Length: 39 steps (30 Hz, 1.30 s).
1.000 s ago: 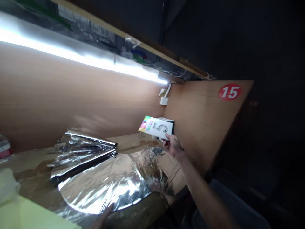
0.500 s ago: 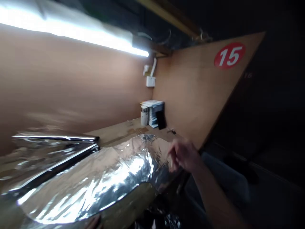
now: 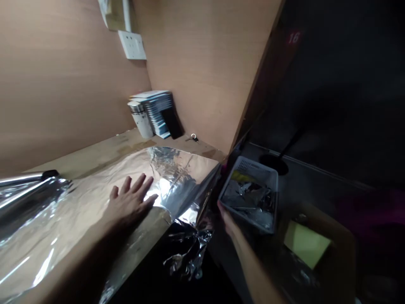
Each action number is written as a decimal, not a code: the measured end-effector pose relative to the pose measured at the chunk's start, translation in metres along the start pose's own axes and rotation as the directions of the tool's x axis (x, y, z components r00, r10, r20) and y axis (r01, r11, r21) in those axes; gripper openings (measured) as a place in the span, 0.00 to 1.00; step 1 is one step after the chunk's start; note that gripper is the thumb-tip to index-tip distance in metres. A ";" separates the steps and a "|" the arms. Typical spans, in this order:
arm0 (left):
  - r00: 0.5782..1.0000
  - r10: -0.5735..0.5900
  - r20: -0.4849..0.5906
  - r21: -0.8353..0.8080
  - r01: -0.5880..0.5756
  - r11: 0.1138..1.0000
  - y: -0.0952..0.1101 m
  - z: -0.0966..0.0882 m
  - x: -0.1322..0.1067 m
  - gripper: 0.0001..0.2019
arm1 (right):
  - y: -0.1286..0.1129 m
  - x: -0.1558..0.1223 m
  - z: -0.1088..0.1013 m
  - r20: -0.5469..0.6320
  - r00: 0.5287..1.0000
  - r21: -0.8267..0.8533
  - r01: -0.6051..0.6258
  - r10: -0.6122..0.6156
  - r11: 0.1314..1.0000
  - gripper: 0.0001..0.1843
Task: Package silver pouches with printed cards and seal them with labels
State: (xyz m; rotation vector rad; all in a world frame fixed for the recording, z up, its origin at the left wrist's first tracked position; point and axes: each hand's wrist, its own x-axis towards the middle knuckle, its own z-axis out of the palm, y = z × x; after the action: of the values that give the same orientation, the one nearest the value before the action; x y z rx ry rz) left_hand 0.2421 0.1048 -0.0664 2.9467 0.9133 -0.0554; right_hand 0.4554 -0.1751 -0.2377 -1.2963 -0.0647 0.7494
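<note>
A shiny silver foil sheet lies across the table, its crumpled end hanging over the front edge. My left hand rests palm down on the foil with its fingers spread, holding nothing. Low on the right, my right hand is at the near left corner of a grey plastic basket. Most of its fingers are hidden in the dim light, so its grip is unclear. Inside the basket are crumpled foil-like pieces and something yellow.
Folded or rolled foil is at the left. Along the back stand a white bottle, a stack of booklets, a dark phone-like slab and keys. A box with a yellow sheet is on the floor.
The view has swung right and down. My left hand has come into view, flat on the foil. My right hand has left the foil's right end and dropped to the basket.
</note>
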 end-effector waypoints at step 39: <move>0.989 0.114 -0.096 -0.780 -0.146 0.609 0.186 -0.003 -0.177 0.15 | -0.089 -0.192 -0.004 -0.270 0.872 -0.216 0.357 -0.407 0.909 0.24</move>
State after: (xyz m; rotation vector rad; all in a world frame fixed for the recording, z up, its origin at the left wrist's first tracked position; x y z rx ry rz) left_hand 0.2010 -0.1479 -0.0468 2.1524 0.5084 0.3289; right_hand 0.3517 -0.2872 -0.0915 -1.4838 -0.1268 0.1952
